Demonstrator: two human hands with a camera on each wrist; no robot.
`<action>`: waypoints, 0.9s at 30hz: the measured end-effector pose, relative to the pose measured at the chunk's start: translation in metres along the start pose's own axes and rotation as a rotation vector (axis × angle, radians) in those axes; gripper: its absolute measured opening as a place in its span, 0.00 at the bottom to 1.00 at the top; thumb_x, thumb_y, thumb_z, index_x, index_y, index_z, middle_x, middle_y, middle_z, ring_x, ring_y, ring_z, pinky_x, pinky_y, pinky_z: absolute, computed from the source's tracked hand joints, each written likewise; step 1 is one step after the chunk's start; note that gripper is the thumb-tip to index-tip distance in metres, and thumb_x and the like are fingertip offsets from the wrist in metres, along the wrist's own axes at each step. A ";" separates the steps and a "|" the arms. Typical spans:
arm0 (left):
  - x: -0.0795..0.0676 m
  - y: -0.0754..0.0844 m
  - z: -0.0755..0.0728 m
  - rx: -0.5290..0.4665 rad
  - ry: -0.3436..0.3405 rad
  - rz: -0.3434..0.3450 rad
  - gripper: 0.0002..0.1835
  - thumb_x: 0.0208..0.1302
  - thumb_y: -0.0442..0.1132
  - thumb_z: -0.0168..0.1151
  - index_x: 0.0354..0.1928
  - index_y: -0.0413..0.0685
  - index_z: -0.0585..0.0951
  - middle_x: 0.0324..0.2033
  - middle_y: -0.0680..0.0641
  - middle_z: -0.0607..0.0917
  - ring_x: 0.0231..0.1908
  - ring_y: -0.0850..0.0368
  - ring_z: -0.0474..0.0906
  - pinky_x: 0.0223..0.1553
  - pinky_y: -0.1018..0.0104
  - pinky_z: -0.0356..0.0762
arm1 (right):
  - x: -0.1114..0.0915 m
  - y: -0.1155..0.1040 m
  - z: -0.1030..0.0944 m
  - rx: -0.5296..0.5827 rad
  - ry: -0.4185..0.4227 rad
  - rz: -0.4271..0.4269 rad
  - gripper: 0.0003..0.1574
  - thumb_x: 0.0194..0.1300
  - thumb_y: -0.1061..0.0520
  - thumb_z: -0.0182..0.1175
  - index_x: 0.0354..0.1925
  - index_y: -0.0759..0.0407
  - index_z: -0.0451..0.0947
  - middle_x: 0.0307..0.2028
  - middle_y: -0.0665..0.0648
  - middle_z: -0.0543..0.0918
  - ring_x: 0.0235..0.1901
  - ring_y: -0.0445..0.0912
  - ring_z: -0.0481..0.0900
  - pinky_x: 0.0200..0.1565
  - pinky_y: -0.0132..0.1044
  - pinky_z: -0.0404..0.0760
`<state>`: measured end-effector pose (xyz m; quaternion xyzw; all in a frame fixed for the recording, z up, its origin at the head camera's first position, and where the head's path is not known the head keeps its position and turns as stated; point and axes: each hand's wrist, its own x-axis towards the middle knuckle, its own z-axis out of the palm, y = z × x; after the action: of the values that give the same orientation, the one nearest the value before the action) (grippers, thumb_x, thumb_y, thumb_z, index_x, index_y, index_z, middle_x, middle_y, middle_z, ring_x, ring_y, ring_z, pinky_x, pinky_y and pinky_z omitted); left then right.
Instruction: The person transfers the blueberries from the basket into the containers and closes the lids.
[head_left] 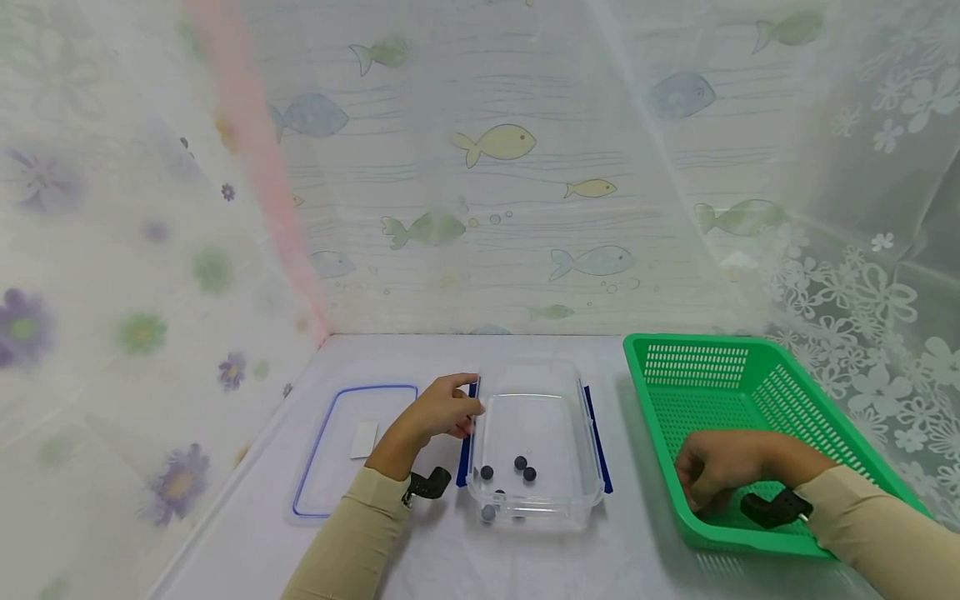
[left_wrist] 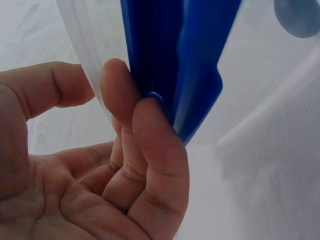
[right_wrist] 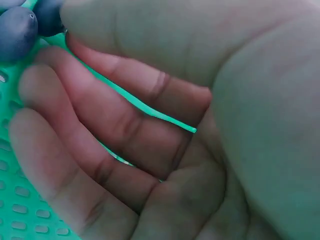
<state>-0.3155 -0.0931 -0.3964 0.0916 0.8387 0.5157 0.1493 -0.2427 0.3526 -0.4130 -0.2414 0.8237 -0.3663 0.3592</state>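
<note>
My left hand (head_left: 442, 408) grips the left side of a clear plastic box (head_left: 528, 425), its curled fingers at the blue side latch (left_wrist: 165, 45) in the left wrist view. Several dark blueberries (head_left: 529, 474) lie toward the near end of the box. Down in the near left corner of a green basket (head_left: 651, 417) is my right hand (head_left: 723, 467). In the right wrist view its thumb and index finger pinch a blueberry (right_wrist: 49, 17), with another blueberry (right_wrist: 17, 35) right beside it. The other fingers are loosely bent.
A clear lid with a blue seal (head_left: 318, 442) lies flat on the white table left of the box, with a small white rectangle (head_left: 365, 439) within its outline. Patterned translucent curtains (head_left: 480, 192) hang behind and at both sides. A blue latch (head_left: 597, 442) runs along the box's right side.
</note>
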 end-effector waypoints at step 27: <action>0.002 -0.003 -0.001 -0.021 -0.013 0.011 0.40 0.66 0.39 0.67 0.79 0.46 0.64 0.43 0.40 0.83 0.27 0.54 0.83 0.33 0.61 0.87 | -0.002 -0.006 -0.004 -0.009 -0.071 -0.078 0.06 0.62 0.68 0.62 0.34 0.63 0.86 0.22 0.50 0.81 0.18 0.36 0.66 0.22 0.32 0.69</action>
<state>-0.3172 -0.0945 -0.3992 0.0980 0.8316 0.5249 0.1530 -0.2438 0.3521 -0.4054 -0.2877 0.8022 -0.3674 0.3723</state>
